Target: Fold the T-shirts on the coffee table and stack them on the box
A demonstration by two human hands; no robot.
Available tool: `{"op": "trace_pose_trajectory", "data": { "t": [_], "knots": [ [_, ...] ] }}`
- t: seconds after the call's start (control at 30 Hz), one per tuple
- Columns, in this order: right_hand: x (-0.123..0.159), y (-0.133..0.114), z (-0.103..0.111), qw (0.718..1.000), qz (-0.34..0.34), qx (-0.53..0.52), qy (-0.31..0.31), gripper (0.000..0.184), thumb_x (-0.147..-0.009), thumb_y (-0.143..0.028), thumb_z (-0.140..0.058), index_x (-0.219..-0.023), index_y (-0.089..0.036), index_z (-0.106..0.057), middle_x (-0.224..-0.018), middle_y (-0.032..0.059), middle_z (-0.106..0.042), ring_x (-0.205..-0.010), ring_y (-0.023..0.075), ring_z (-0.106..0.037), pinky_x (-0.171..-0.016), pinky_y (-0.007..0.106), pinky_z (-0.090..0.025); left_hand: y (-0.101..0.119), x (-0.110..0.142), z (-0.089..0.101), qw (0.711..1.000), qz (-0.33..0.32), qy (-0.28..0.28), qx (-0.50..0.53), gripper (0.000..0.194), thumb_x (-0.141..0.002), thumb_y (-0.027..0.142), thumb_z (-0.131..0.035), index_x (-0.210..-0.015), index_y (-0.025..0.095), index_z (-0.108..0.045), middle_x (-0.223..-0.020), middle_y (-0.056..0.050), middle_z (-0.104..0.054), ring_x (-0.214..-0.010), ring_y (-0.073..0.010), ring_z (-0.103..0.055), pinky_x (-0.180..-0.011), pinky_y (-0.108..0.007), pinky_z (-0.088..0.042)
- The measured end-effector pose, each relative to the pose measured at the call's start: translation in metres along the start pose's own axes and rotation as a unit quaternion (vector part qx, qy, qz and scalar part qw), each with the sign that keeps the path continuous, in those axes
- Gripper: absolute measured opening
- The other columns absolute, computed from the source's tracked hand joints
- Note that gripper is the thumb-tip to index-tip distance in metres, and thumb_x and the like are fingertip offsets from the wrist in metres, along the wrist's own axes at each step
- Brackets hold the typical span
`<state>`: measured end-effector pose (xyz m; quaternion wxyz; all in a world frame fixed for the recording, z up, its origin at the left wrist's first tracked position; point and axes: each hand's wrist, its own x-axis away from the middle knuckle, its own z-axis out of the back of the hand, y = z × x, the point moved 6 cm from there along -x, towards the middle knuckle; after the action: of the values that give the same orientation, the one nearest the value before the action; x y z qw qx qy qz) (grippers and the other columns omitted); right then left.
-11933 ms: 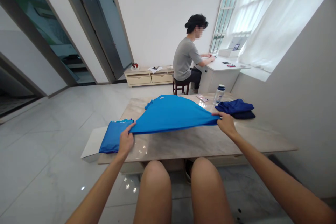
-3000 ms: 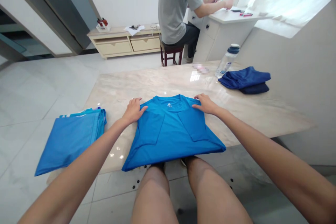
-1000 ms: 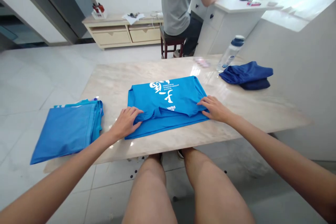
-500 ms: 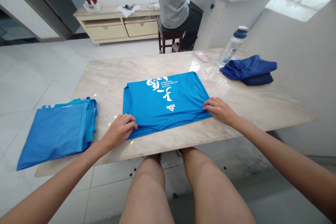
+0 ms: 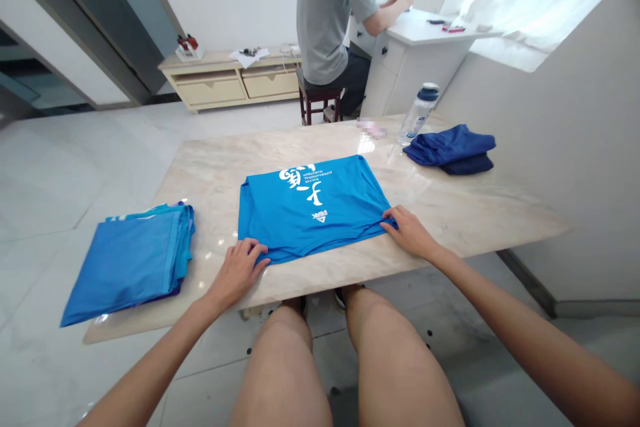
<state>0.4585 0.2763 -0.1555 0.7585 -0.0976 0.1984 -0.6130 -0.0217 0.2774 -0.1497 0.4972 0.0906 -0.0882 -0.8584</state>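
Observation:
A bright blue T-shirt (image 5: 313, 203) with white print lies folded into a rectangle on the marble table (image 5: 480, 213), right in front of me. My left hand (image 5: 239, 270) rests at its near left corner, fingers curled onto the edge of the cloth. At the near right corner my right hand (image 5: 407, 230) pinches the hem in the same way. My bare knees show below the table's front edge.
A stack of folded blue shirts (image 5: 133, 263) lies at the table's left end. Dark blue clothes (image 5: 450, 149) and a water bottle (image 5: 415, 122) sit at the far right. Another person (image 5: 327, 13) sits on a stool at a white desk (image 5: 425, 33); a low cabinet (image 5: 235, 77) stands by the wall.
The spread shirt has been folded at the sleeves, then folded over so the white print faces up. In the last half second both hands stayed at its near corners, drawing it slightly toward me.

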Motion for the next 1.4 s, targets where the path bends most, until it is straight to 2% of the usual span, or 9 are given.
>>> {"op": "trace_pose_trajectory", "data": {
  "t": [0.17, 0.3, 0.4, 0.5, 0.67, 0.8, 0.97, 1.13, 1.4],
  "knots": [
    [0.012, -0.019, 0.0, 0.998, -0.03, -0.024, -0.041, 0.015, -0.106, -0.025, -0.058, -0.1, -0.02, -0.07, -0.107, 0.0131, -0.074, -0.102, 0.0276, -0.069, -0.095, 0.038, -0.053, -0.006, 0.009, -0.001, 0.999, 0.015, -0.014, -0.03, 0.033, -0.112, 0.037, -0.043, -0.114, 0.023, -0.073, -0.117, -0.012, -0.073, -0.109, -0.0316, -0.067, -0.094, -0.046, -0.05],
    [0.032, -0.03, 0.02, 0.983, -0.035, -0.098, -0.154, 0.022, -0.105, -0.036, -0.065, -0.097, -0.02, -0.078, -0.098, 0.0087, -0.08, -0.091, 0.0243, -0.074, -0.083, 0.03, -0.052, -0.001, 0.006, 0.035, 0.998, -0.046, -0.031, -0.033, 0.039, -0.112, 0.045, -0.045, -0.096, 0.025, -0.075, -0.102, -0.008, -0.075, -0.097, -0.028, -0.069, -0.087, -0.04, -0.052],
    [0.021, -0.019, 0.057, 0.983, -0.123, -0.065, -0.118, 0.027, -0.107, -0.037, -0.064, -0.101, -0.018, -0.082, -0.096, 0.0089, -0.083, -0.09, 0.0237, -0.076, -0.08, 0.027, -0.05, 0.036, -0.025, 0.079, 0.998, -0.067, 0.013, -0.011, 0.049, -0.113, 0.052, -0.043, -0.087, 0.024, -0.074, -0.102, -0.007, -0.073, -0.087, -0.0241, -0.07, -0.081, -0.037, -0.053],
    [-0.011, -0.01, 0.092, 0.972, -0.222, -0.025, -0.068, 0.023, -0.105, -0.025, -0.063, -0.1, -0.015, -0.083, -0.101, 0.0113, -0.084, -0.099, 0.0232, -0.077, -0.087, 0.025, -0.051, 0.107, -0.074, 0.101, 0.998, -0.055, 0.02, -0.002, 0.04, -0.112, 0.05, -0.05, -0.094, 0.022, -0.072, -0.101, -0.008, -0.072, -0.092, -0.026, -0.071, -0.079, -0.035, -0.053],
    [-0.038, -0.025, 0.103, 0.95, -0.313, -0.004, -0.018, 0.027, -0.103, -0.025, -0.06, -0.108, -0.014, -0.084, -0.113, 0.0166, -0.084, -0.107, 0.0262, -0.078, -0.088, 0.026, -0.054, 0.241, -0.122, 0.057, 0.99, -0.073, -0.111, -0.056, 0.023, -0.106, 0.018, -0.053, -0.113, 0.016, -0.075, -0.126, -0.02, -0.074, -0.125, -0.0333, -0.067, -0.1, -0.041, -0.053],
    [0.005, -0.034, 0.084, 0.946, -0.322, 0.019, 0.011, 0.031, -0.104, -0.034, -0.057, -0.108, -0.019, -0.084, -0.11, 0.0164, -0.084, -0.103, 0.0292, -0.079, -0.086, 0.031, -0.056, 0.293, -0.125, 0.015, 0.985, -0.056, -0.158, -0.035, 0.029, -0.105, 0.028, -0.06, -0.127, 0.014, -0.074, -0.134, -0.023, -0.073, -0.131, -0.0352, -0.067, -0.105, -0.043, -0.055],
    [0.06, 0.017, 0.071, 0.948, -0.314, 0.038, 0.021, 0.027, -0.1, -0.031, -0.059, -0.096, -0.02, -0.084, -0.098, 0.0128, -0.084, -0.093, 0.0267, -0.08, -0.078, 0.029, -0.054, 0.322, -0.133, -0.016, 0.985, 0.023, -0.173, -0.012, 0.058, -0.107, 0.049, -0.057, -0.147, 0.007, -0.061, -0.143, -0.029, -0.067, -0.135, -0.0366, -0.066, -0.106, -0.043, -0.057],
    [0.06, 0.067, 0.074, 0.941, -0.333, -0.031, 0.043, 0.026, -0.095, -0.027, -0.061, -0.079, -0.021, -0.08, -0.087, 0.0114, -0.083, -0.092, 0.0289, -0.079, -0.082, 0.031, -0.055, 0.338, -0.148, -0.043, 0.979, 0.093, -0.18, 0.017, 0.06, -0.104, 0.042, -0.063, -0.15, 0.004, -0.058, -0.148, -0.032, -0.061, -0.141, -0.0374, -0.062, -0.113, -0.046, -0.054],
    [0.032, 0.033, 0.035, 0.854, -0.431, -0.291, -0.009, 0.024, -0.098, -0.03, -0.067, -0.079, -0.015, -0.072, -0.082, 0.0133, -0.08, -0.071, 0.0199, -0.076, -0.064, 0.025, -0.059, 0.326, -0.162, -0.031, 0.969, 0.076, -0.223, 0.068, 0.043, -0.098, 0.008, -0.054, -0.134, 0.01, -0.077, -0.136, -0.027, -0.075, -0.131, -0.0329, -0.073, -0.106, -0.039, -0.059]
  ]
}}
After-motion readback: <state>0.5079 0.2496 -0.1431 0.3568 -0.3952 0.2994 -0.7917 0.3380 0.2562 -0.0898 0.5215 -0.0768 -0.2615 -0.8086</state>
